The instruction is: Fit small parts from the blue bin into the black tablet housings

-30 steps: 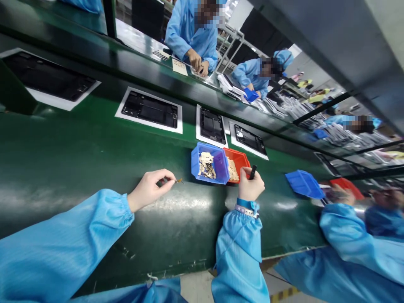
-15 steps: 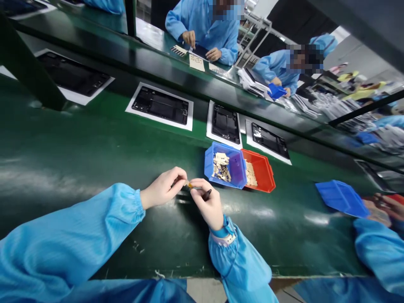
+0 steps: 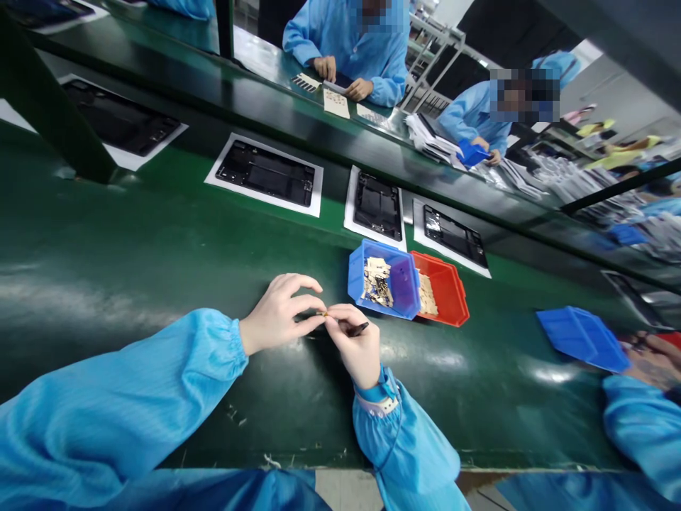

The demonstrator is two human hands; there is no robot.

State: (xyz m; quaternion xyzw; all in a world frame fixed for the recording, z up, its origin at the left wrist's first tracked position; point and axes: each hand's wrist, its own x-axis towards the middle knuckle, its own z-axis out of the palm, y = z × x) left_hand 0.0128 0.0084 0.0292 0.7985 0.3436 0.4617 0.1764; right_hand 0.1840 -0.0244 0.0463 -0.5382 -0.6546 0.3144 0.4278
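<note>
Over the green bench, my left hand (image 3: 279,314) pinches a tiny yellowish piece (image 3: 322,313) between thumb and finger, its other fingers curved apart. Fingertip to fingertip with it, my right hand (image 3: 360,355) is closed at the same piece. A dark slim tool (image 3: 357,329) sticks out from the right hand; its kind is hidden by the fingers. Just beyond that hand is a blue bin (image 3: 406,282) with small cream and black parts (image 3: 377,282). A red bin (image 3: 450,291) with cream pieces (image 3: 427,294) touches its right side.
Black tablet-like housings (image 3: 264,174) (image 3: 377,207) (image 3: 455,235) lie on white sheets along the bench's far side. A dark post (image 3: 58,99) rises at left. Another blue bin (image 3: 582,337) is near a neighbour's sleeve (image 3: 646,419) at right. Co-workers (image 3: 345,50) sit across the bench.
My left hand's fingers have spread apart somewhat, while thumb and fingertip stay at the tiny piece. The right hand has shifted slightly right and still grips the dark tool.
</note>
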